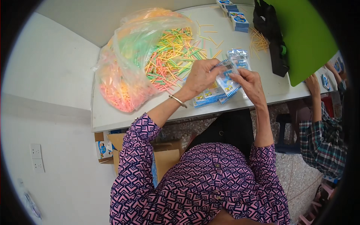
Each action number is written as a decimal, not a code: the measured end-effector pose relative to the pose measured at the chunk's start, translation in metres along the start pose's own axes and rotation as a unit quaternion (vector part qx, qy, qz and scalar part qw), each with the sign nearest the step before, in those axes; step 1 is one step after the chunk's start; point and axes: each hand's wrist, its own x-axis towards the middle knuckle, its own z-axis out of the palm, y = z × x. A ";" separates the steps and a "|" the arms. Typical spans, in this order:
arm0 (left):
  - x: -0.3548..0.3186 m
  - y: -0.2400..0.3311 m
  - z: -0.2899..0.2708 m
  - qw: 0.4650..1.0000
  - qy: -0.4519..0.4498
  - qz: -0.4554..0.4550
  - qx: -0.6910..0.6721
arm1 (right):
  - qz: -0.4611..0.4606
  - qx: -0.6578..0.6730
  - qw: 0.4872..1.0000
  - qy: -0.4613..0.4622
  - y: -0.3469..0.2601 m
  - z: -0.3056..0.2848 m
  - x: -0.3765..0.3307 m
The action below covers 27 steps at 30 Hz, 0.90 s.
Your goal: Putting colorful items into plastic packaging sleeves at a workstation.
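Both hands are pinched on a small clear plastic packet (228, 67) with blue-striped edges, held just above the table's front part. My left hand (202, 77), wearing a metal bangle, grips its left side. Thumb and fingers of my right hand (250, 84) close on its right side. Beneath the hands lie several similar flat packets (208, 98), overlapping near the table edge. Another packet (238, 54) lies just beyond the fingers. To the left, thin coloured sticks (168, 56) in pink, yellow, green and orange spill from a big clear plastic bag (129, 48).
Stacks of small blue and white packs (239, 21) stand at the back of the table (112, 119). Loose yellow sticks (258, 43) lie beside a black object (277, 56) and a green panel (311, 41). A person in a checked sleeve (318, 138) works at the right. Open cardboard boxes (167, 163) sit below.
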 end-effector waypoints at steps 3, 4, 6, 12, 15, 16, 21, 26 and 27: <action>-0.006 0.001 0.008 0.999 0.034 0.024 0.025 | -0.003 -0.005 1.000 -0.009 0.001 -0.001 -0.006; -0.007 0.000 0.009 0.999 0.036 0.023 0.024 | -0.001 -0.012 1.000 -0.010 -0.001 -0.001 -0.008; -0.009 0.000 0.009 0.996 0.049 0.050 0.061 | -0.001 -0.033 0.999 -0.015 -0.001 -0.002 -0.008; -0.010 -0.007 0.015 0.990 0.108 0.076 0.044 | 0.003 0.012 1.000 -0.003 -0.007 0.006 -0.007; -0.012 -0.004 0.016 0.995 0.074 0.057 0.021 | 0.030 0.044 0.999 -0.013 -0.002 0.001 -0.008; -0.012 -0.004 0.016 0.995 0.075 0.056 0.021 | 0.035 0.029 0.999 -0.029 0.000 -0.001 -0.007; 0.002 -0.018 0.006 0.998 -0.011 0.057 -0.016 | 0.033 0.008 0.999 -0.019 0.002 -0.011 -0.008; 0.050 -0.053 -0.055 0.976 0.064 0.140 0.152 | 0.027 0.020 0.998 0.044 0.020 -0.035 -0.006; 0.058 -0.065 -0.067 0.958 0.038 0.161 0.236 | 0.028 0.023 0.998 0.056 0.021 -0.034 -0.005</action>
